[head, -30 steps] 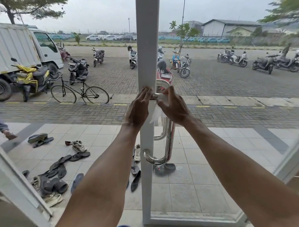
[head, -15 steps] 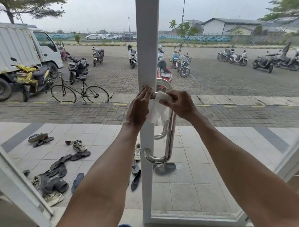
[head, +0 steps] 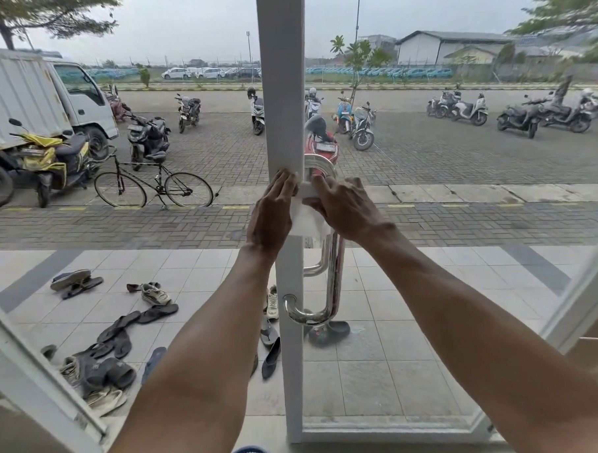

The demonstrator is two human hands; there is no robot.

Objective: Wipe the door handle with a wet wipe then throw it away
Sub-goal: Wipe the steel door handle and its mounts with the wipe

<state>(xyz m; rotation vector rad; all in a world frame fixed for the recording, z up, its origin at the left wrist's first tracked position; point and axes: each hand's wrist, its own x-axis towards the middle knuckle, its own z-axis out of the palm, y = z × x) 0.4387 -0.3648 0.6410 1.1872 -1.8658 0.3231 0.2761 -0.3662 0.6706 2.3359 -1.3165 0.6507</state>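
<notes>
Motorbike lot (head: 425, 162), plate (head: 325, 146) illegible; right hand (head: 346, 209) around wet wipe (head: 307, 221), left hand (head: 272, 212) flat.

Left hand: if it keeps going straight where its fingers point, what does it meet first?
The left hand points up the white door frame, so it would likely just slide along it. Nothing else shows in that line.

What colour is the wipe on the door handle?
The wipe is white; head view.

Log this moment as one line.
phase: wiping | wipe: at handle top | left hand: flat on door frame | right hand: grips wipe on handle
</notes>
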